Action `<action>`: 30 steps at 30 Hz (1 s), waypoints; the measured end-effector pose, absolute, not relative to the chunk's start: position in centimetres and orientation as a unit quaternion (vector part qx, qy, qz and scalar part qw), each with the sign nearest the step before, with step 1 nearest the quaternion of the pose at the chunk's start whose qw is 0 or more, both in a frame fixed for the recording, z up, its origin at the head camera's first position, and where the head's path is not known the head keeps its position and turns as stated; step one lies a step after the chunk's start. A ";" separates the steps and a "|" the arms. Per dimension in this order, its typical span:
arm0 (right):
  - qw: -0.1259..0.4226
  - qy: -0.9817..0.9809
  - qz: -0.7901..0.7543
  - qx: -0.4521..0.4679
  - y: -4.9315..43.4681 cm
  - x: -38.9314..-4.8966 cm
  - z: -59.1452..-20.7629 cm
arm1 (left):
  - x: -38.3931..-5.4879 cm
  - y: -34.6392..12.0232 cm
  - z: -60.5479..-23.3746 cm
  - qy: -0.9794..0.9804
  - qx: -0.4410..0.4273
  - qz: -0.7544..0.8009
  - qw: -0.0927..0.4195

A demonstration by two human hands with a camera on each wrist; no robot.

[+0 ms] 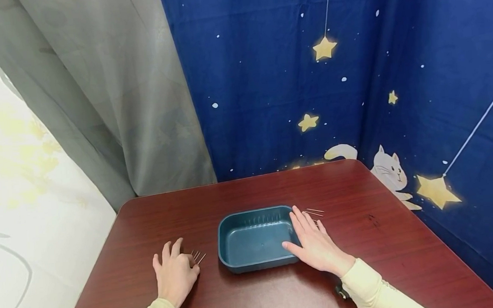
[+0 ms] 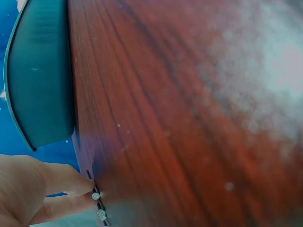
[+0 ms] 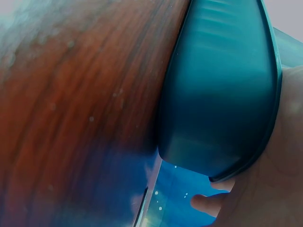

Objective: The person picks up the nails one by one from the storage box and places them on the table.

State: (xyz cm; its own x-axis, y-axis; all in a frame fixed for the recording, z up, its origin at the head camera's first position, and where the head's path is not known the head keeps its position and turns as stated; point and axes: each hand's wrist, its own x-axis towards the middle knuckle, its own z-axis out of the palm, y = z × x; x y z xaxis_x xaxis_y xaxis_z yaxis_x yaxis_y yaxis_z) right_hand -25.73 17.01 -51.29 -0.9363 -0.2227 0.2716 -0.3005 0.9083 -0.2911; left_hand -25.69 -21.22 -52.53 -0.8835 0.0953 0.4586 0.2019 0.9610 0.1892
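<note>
A dark teal rectangular tray (image 1: 260, 266) stands on the table between my hands. My right hand (image 1: 317, 249) rests over the tray's right end, fingers stretched out along its rim and thumb reaching over the inside. To the left of the tray, my left hand (image 1: 175, 273) is down at a small group of thin metal nails (image 1: 201, 259). In the left wrist view, its thumb and index finger pinch at a nail (image 2: 96, 195) whose round head faces the camera. Its other fingers are spread out in the head view.
More nails (image 1: 315, 211) lie right of the tray, partly hidden behind my right fingers. The dark red wooden table (image 1: 265, 296) ends at a grey curtain (image 1: 157, 107) and a blue curtain (image 1: 267, 76) with stars. Dark marks (image 1: 373, 220) show on the table's right side.
</note>
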 end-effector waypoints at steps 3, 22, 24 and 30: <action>0.113 -0.970 0.166 0.137 17.0 -25.6 -51.3 | -25.3 -21.2 -52.3 -0.963 -0.075 -0.119 0.228; 0.114 -0.971 0.167 0.129 18.1 -24.9 -50.0 | -24.7 -19.9 -48.5 -0.933 -0.076 -0.174 0.306; 0.126 -0.969 0.168 0.133 18.2 -24.7 -49.6 | -24.5 -19.6 -48.1 -0.931 -0.074 -0.182 0.306; 0.143 -0.966 0.161 0.144 17.7 -24.7 -48.3 | -23.6 -18.4 -46.5 -0.920 -0.068 -0.205 0.328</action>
State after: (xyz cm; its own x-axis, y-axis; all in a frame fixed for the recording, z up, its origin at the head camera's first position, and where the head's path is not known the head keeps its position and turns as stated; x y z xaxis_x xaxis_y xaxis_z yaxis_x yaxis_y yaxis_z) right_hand -24.70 17.72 -48.29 -0.9173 -0.2321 0.3234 -0.3245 0.9065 -0.2699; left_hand -23.61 -18.42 -46.50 -0.7756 -0.0094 0.6311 0.2594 0.9068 0.3323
